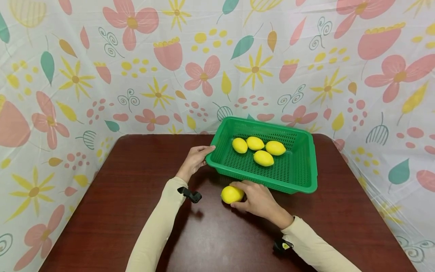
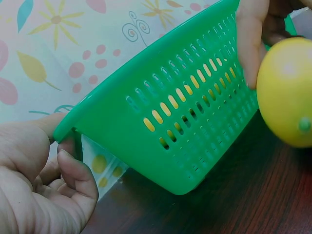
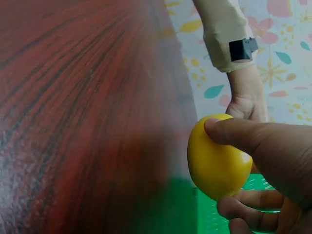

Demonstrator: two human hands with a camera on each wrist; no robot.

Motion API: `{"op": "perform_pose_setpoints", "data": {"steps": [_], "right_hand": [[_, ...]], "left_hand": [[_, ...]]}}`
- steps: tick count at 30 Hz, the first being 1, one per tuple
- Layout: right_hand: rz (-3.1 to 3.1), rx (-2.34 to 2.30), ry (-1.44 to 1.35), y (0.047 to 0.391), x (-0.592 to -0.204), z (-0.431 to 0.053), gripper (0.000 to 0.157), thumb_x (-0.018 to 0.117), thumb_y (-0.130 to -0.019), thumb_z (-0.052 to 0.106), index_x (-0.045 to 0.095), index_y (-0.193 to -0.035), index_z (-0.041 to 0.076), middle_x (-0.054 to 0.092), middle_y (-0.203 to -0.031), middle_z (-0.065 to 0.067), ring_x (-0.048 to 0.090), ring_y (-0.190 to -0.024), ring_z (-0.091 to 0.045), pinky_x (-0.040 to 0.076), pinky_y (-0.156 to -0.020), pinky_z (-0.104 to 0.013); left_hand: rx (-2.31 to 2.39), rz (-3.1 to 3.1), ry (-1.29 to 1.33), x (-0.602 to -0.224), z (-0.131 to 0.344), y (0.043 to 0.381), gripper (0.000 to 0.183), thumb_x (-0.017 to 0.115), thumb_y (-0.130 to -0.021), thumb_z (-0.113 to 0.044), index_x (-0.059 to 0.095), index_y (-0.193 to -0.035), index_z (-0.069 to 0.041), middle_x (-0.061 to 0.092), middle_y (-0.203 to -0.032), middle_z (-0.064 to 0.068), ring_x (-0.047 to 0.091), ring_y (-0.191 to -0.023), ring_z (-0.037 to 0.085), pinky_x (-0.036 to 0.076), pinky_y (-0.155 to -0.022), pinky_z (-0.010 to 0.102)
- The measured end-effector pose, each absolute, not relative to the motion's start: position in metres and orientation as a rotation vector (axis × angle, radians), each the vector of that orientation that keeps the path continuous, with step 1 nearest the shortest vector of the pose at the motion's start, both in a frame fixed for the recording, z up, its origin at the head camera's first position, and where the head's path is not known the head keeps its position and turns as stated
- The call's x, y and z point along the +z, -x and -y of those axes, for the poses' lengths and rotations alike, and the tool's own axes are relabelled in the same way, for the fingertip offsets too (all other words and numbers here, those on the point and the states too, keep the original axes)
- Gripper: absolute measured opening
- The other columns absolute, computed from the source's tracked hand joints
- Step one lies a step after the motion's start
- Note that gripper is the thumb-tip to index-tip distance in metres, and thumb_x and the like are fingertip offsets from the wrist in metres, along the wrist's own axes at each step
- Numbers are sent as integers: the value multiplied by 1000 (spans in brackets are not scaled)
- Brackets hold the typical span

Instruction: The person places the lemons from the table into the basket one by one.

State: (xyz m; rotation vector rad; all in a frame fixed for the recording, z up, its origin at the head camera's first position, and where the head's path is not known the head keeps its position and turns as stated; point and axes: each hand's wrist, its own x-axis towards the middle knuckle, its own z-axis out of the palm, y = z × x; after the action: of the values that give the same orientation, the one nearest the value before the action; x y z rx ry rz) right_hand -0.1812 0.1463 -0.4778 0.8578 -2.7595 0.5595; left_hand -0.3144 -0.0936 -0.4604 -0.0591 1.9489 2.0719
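Observation:
A green plastic basket (image 1: 292,185) with slotted walls stands toward the back of the table. Several yellow lemons (image 1: 263,158) lie on its floor. My left hand (image 1: 197,159) grips the basket's left rim, the fingers curled beneath the edge in the left wrist view. In front of the basket, my right hand (image 1: 257,199) holds another lemon (image 1: 232,195) between thumb and fingers. The right wrist view shows the thumb (image 3: 229,130) pressed on one side of this lemon (image 3: 217,161) and fingers against its other side.
The dark red-brown wooden table (image 1: 112,211) spreads out around the basket. Behind it hangs a flower-patterned cloth (image 1: 204,45). Each wrist wears a small black camera, such as the left camera (image 1: 190,194).

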Motion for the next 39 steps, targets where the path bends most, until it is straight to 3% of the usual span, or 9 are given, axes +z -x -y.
{"op": "perform_pose_setpoints", "data": {"steps": [17, 23, 33, 39], "right_hand": [[2709, 644, -941, 166, -437, -151, 56, 77, -73, 56, 66, -118, 26, 64, -98, 9, 55, -62, 2, 44, -56, -19], [2701, 718, -990, 167, -416, -156, 55, 78, -72, 55, 66, -119, 28, 63, -99, 14, 55, -62, -3, 43, -56, -19], [2702, 646, -1002, 182, -376, -170, 57, 77, -72, 57, 65, -120, 31, 61, -93, 18, 51, -63, -1, 43, -55, -21], [2713, 602, -1019, 202, -361, -181, 59, 77, -73, 56, 64, -123, 27, 65, -101, 14, 54, -66, -3, 45, -58, -23]], "left_hand": [[2053, -1963, 79, -459, 93, 315, 47, 72, -85, -40, 68, -115, -4, 64, -84, 7, 51, -53, 7, 42, -51, 19], [2063, -1951, 85, -459, 95, 314, 47, 72, -85, -39, 68, -115, -3, 63, -82, 5, 51, -53, 7, 42, -53, 21], [2052, -1955, 54, -454, 94, 314, 47, 71, -86, -38, 67, -117, -3, 62, -77, 3, 50, -49, 7, 42, -54, 22], [2067, -1934, 71, -459, 95, 316, 47, 74, -84, -39, 68, -115, -5, 61, -78, 3, 50, -50, 7, 41, -54, 24]]}}
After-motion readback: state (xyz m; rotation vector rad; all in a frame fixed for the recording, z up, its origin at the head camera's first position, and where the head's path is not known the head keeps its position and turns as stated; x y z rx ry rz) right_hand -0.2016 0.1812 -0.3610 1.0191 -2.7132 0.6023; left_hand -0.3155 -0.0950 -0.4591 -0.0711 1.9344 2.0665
